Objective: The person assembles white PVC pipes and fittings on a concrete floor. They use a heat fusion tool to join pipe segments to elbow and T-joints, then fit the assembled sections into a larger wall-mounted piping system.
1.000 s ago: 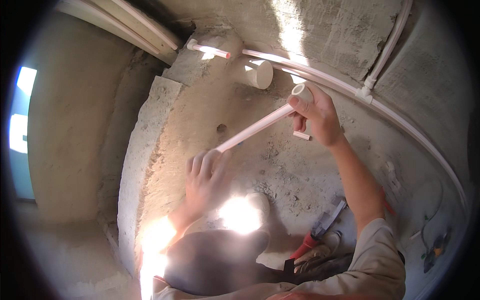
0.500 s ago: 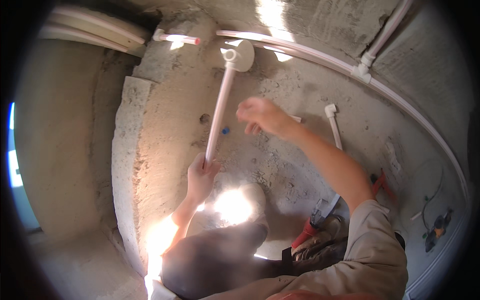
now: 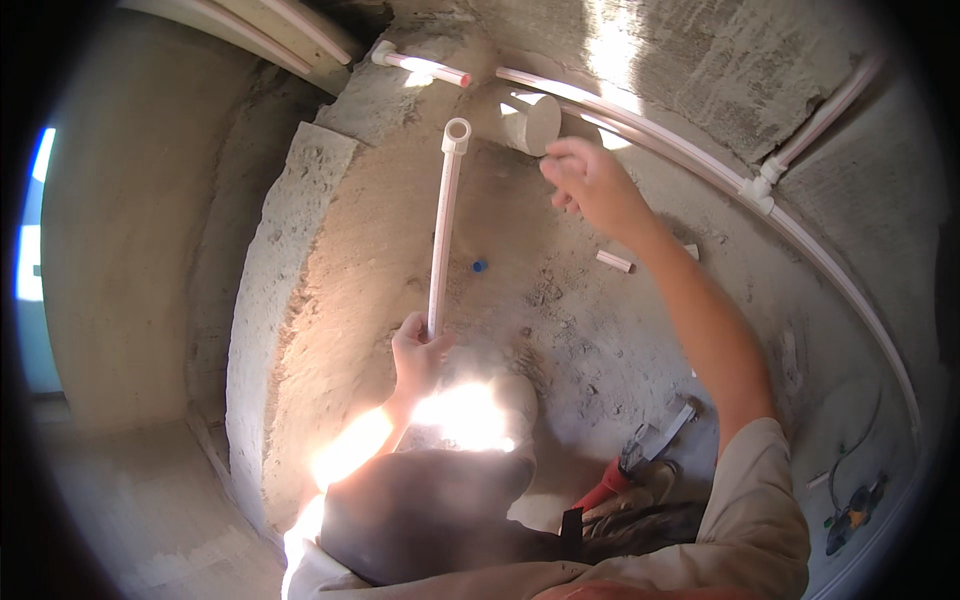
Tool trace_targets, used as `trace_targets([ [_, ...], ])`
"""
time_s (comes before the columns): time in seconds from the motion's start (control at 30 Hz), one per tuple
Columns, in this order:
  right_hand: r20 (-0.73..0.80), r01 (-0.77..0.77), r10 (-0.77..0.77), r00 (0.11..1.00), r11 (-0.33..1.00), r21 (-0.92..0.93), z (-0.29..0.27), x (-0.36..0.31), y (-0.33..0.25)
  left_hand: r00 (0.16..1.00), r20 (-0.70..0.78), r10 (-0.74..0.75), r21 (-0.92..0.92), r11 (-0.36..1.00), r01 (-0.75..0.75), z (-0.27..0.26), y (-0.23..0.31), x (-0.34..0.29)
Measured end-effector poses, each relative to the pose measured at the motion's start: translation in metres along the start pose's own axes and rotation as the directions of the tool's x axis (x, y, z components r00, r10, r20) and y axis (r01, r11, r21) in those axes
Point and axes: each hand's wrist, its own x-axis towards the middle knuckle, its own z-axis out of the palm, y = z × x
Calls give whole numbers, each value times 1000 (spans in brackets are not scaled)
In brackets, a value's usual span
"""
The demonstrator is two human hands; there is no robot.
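Note:
My left hand (image 3: 418, 355) is closed around the near end of a straight white plastic pipe (image 3: 441, 240) with a faint pink stripe. An elbow fitting (image 3: 455, 137) sits on the pipe's far end, its round mouth facing up. My right hand (image 3: 597, 185) is stretched out to the right of the pipe, apart from it. Its fingers are loosely bent, with nothing visible between them. Just beyond that hand, a round white capped pipe stub (image 3: 540, 122) stands out near the wall.
Long pipes (image 3: 690, 140) with a tee fitting (image 3: 765, 186) run along the wall. A short red-ended pipe (image 3: 428, 68) lies farther back. On the dusty floor are a blue plug (image 3: 480, 266), a pipe offcut (image 3: 614, 261), a red-handled tool (image 3: 603, 487) and a corded device (image 3: 853, 518).
My right hand has reached farther forward and right, away from the pipe. My left hand keeps its hold on the pipe. The view has shifted, and my arm now covers the loose elbowed pipe.

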Motion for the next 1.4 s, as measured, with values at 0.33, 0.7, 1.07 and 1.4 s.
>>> trace_targets([
  [0.33, 37, 116, -112, 993, 882, -457, 67, 152, -94, 985, -95, -144, -264, 958, 115, 18, 14, -38],
  [0.7, 78, 412, -420, 904, 809, -419, 160, 133, -100, 991, -79, -105, -162, 983, 91, -12, -23, -32],
  [1.07, 85, 415, -423, 902, 798, -438, 176, 161, -82, 989, -92, -117, -135, 985, 104, -5, -10, -36],
  [1.4, 339, -100, -69, 938, 884, 456, 74, 92, -67, 978, -1, -207, -401, 896, 189, 4, 21, -37],
])
